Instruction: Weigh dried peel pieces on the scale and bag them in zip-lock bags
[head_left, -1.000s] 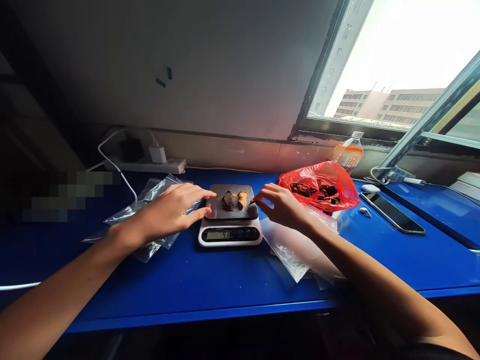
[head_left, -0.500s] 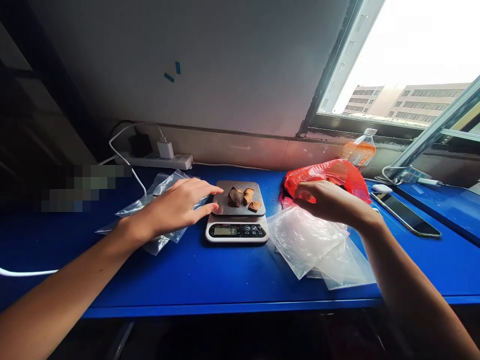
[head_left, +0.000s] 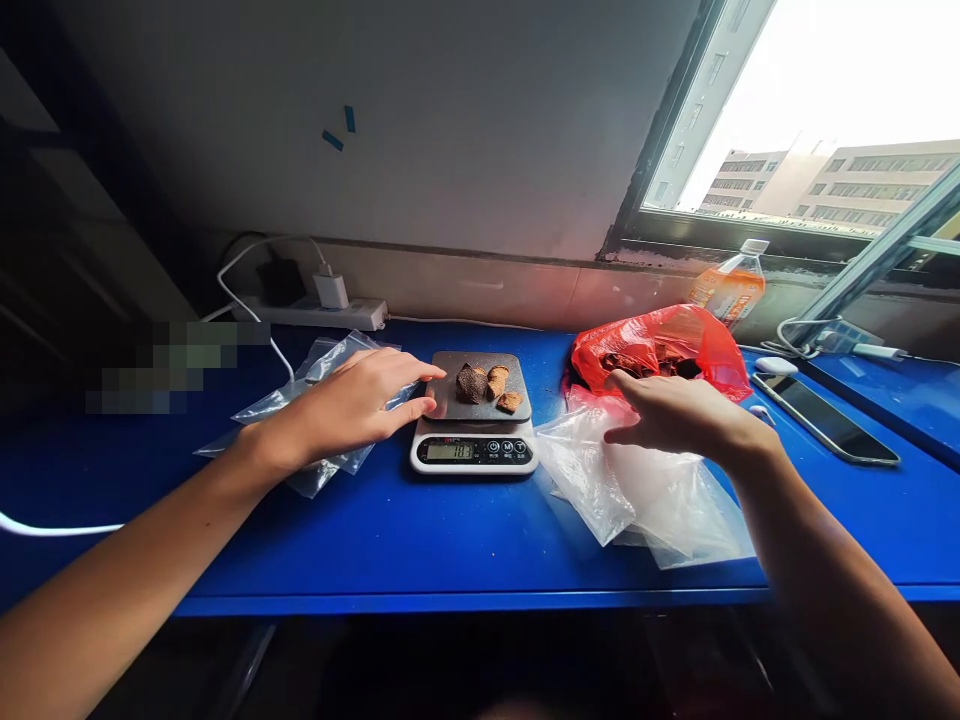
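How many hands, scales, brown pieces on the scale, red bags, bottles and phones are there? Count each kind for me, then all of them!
Hands: 2 (left hand, right hand)
Scale: 1
Brown pieces: 3 (dark one, tan one, small one)
Red bag: 1
Bottle: 1
Phone: 1
Total: 9

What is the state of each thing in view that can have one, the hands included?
Scale, on, digits showing
Three dried pieces, resting on the scale
Red bag, open, dark pieces inside
Clear bags, lying loose
Phone, lying flat, screen dark
Bottle, capped
Charger, plugged into the power strip
Left hand, open, at the scale's edge
Right hand, open, by the red bag
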